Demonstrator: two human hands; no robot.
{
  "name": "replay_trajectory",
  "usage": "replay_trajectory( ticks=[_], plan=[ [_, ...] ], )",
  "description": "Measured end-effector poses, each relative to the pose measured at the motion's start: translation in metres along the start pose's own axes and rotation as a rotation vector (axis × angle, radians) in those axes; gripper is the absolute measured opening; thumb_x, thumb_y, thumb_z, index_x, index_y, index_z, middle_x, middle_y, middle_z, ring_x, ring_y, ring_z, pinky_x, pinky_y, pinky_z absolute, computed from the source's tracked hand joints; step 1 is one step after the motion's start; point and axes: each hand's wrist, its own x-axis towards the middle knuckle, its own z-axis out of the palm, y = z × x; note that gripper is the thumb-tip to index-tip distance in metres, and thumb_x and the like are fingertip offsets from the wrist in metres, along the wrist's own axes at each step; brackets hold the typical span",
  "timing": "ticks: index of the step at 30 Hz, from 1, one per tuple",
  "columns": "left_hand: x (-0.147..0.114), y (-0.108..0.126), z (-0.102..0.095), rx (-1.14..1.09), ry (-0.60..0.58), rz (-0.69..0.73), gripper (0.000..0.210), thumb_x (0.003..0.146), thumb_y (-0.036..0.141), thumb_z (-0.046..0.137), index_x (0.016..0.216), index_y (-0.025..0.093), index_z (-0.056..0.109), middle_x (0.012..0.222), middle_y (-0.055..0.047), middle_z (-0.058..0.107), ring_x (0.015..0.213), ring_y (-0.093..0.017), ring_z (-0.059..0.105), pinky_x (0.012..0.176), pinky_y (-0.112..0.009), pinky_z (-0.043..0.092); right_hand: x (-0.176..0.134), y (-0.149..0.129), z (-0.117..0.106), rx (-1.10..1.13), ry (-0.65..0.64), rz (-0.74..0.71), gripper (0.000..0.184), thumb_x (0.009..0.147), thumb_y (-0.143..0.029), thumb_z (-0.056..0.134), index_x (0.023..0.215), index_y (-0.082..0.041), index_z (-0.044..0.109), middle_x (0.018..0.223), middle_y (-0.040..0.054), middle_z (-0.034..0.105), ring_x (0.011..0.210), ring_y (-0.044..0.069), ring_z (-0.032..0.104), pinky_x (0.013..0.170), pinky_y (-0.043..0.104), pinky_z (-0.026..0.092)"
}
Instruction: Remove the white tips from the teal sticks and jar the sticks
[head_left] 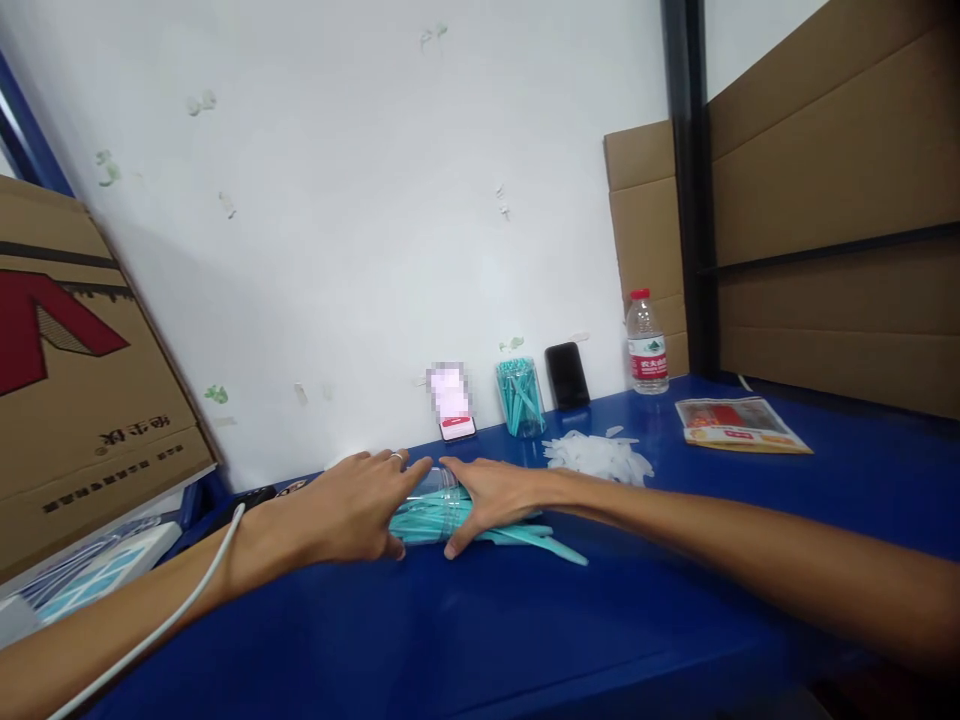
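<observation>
A clear plastic jar (441, 478) lies on its side on the blue tabletop, holding a bundle of slim teal plastic sticks (429, 518). My left hand (349, 508) is closed round the jar's left part, thumb at the near side and fingers over the far side. Closed over the bundle near the jar's mouth is my right hand (491, 495), its thumb low in front. Several stick ends poke out to the right beneath it. The right fingertips are partly hidden, so their exact contact cannot be seen.
Behind stand an upright jar of teal sticks (520, 400), a lit phone (454, 405) and a black phone (568, 376). A pile of translucent white pieces (600, 457), a water bottle (647, 345) and a packet (739, 425) lie rightward. Cardboard (82, 400) flanks the left; a white cable (172, 620) crosses my left forearm.
</observation>
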Motion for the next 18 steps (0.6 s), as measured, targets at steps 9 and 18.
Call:
replay_trajectory(
  ticks=[9, 18],
  plan=[
    [-0.017, -0.015, 0.008, 0.301, 0.056, 0.145, 0.085, 0.068, 0.022, 0.069, 0.145, 0.029, 0.034, 0.142, -0.014, 0.047, 0.127, -0.036, 0.045, 0.105, -0.050, 0.031, 0.004, 0.004, 0.013, -0.407, 0.036, -0.084, 0.064, 0.071, -0.062, 0.063, 0.115, -0.016, 0.061, 0.106, 0.0167, 0.064, 0.094, 0.036, 0.059, 0.078, 0.046, 0.044],
    [-0.048, -0.140, -0.024, 0.173, 0.200, -0.395, 0.077, 0.071, 0.052, 0.064, 0.136, 0.017, 0.043, 0.111, -0.014, 0.065, 0.100, -0.038, 0.062, 0.085, -0.051, 0.047, 0.004, -0.003, 0.004, -0.449, -0.086, -0.077, 0.062, 0.074, -0.058, 0.059, 0.116, -0.013, 0.056, 0.113, 0.0183, 0.060, 0.098, 0.034, 0.057, 0.079, 0.046, 0.045]
  ],
)
